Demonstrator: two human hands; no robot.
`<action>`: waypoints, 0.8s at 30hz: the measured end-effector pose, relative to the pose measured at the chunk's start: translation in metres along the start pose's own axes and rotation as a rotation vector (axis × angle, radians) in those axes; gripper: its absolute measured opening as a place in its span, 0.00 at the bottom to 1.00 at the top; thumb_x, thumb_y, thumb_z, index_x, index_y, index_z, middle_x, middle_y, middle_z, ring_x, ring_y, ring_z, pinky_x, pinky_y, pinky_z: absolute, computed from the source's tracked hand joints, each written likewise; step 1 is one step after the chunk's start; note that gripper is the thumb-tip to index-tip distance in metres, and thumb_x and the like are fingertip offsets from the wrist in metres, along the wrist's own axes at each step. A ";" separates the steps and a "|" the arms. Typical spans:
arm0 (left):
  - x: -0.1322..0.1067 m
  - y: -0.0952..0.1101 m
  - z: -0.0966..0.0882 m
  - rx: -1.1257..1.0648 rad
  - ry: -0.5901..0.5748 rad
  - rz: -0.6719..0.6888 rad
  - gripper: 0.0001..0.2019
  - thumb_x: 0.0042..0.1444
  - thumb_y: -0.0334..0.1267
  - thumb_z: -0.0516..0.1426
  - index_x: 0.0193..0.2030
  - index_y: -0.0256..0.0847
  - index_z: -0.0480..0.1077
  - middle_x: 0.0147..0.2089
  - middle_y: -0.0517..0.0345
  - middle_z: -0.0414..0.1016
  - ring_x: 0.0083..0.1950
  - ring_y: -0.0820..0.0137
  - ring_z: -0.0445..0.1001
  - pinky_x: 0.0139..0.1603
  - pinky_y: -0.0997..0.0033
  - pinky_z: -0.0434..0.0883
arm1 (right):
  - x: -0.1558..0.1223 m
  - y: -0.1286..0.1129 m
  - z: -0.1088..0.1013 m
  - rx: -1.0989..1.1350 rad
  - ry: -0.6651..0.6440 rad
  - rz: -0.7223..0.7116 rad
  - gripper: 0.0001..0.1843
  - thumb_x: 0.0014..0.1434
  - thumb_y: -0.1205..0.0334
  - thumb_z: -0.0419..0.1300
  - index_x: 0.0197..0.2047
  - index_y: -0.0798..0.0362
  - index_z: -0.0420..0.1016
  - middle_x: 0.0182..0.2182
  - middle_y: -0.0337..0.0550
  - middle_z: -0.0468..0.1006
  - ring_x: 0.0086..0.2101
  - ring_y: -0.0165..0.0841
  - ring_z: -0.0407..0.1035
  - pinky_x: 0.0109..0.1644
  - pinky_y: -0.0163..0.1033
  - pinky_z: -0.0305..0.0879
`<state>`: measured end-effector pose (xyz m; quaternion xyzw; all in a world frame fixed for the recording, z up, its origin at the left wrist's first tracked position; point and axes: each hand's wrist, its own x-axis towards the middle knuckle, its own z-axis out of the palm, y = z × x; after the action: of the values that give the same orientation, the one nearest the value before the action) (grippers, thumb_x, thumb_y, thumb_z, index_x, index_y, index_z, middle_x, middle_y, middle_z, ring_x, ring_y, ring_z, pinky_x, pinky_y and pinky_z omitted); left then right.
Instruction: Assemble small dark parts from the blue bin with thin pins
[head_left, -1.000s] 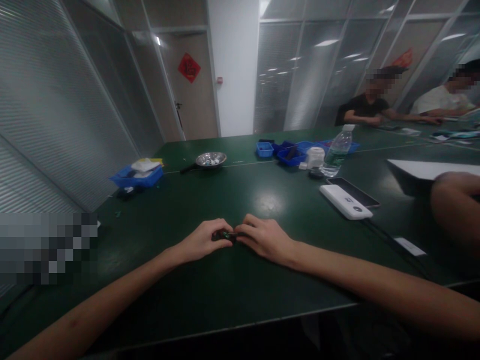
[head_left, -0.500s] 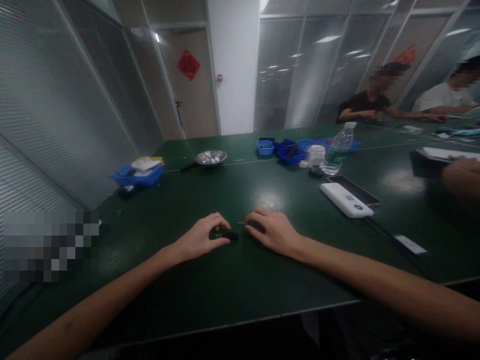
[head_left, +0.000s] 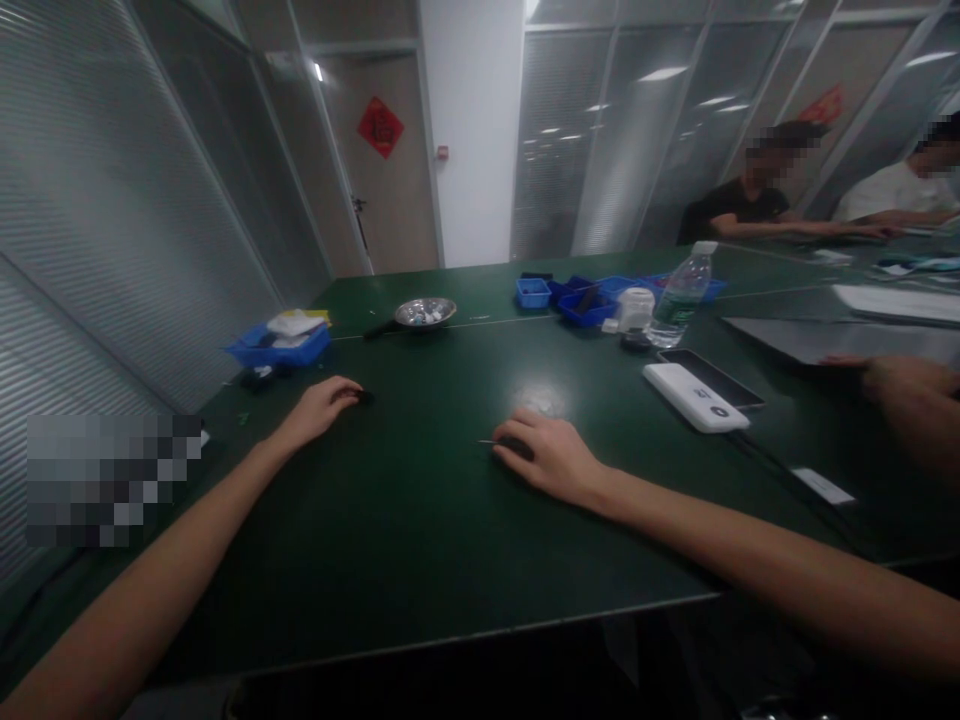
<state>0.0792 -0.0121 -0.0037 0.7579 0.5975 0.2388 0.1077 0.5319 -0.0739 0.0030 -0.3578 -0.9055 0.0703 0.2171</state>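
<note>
My left hand [head_left: 324,408] is out over the left part of the green table, its fingers pinched on a small dark piece [head_left: 365,397]. The kind of that piece is too dark and small to make out. Near the table's middle, my right hand [head_left: 546,452] rests with its fingers wrapped round the dark handle of a screwdriver-like tool [head_left: 517,446]. A thin metal shaft sticks out from it, pointing left. A shallow metal pan [head_left: 425,314] holding small pieces lies beyond both hands.
A blue tray [head_left: 281,350] with white items stands at the far left. Blue bins [head_left: 589,305], a white jar [head_left: 636,309] and a water bottle [head_left: 680,295] stand at the back. A white power bank [head_left: 694,398] and a phone [head_left: 709,376] lie right. Another person's hand [head_left: 911,385] is at the right edge.
My left hand has moved left and away from me, carrying the small dark piece from beside the right hand. My right hand has stayed put. The other person's dark folder-like sheet has shifted left.
</note>
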 end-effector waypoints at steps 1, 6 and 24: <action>0.000 -0.015 -0.006 0.042 0.044 -0.063 0.16 0.62 0.46 0.58 0.51 0.40 0.77 0.51 0.48 0.80 0.51 0.57 0.78 0.55 0.62 0.72 | 0.000 0.000 0.000 0.000 -0.003 -0.002 0.13 0.72 0.53 0.58 0.53 0.50 0.76 0.46 0.45 0.76 0.35 0.31 0.71 0.37 0.37 0.65; -0.002 -0.065 -0.026 0.149 0.141 -0.243 0.20 0.57 0.52 0.60 0.48 0.40 0.79 0.49 0.47 0.82 0.49 0.54 0.80 0.53 0.60 0.74 | 0.000 0.000 0.000 -0.002 -0.011 -0.009 0.13 0.72 0.53 0.57 0.53 0.49 0.76 0.45 0.45 0.76 0.36 0.33 0.72 0.37 0.38 0.66; -0.004 -0.060 -0.041 0.127 0.258 -0.333 0.20 0.59 0.53 0.60 0.48 0.40 0.81 0.46 0.49 0.84 0.44 0.57 0.80 0.46 0.64 0.74 | 0.000 0.000 0.001 0.014 -0.021 -0.020 0.12 0.71 0.54 0.58 0.52 0.50 0.77 0.46 0.44 0.76 0.35 0.31 0.71 0.36 0.37 0.65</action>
<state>0.0068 -0.0046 0.0040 0.6174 0.7369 0.2745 0.0204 0.5314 -0.0735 0.0017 -0.3465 -0.9108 0.0781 0.2107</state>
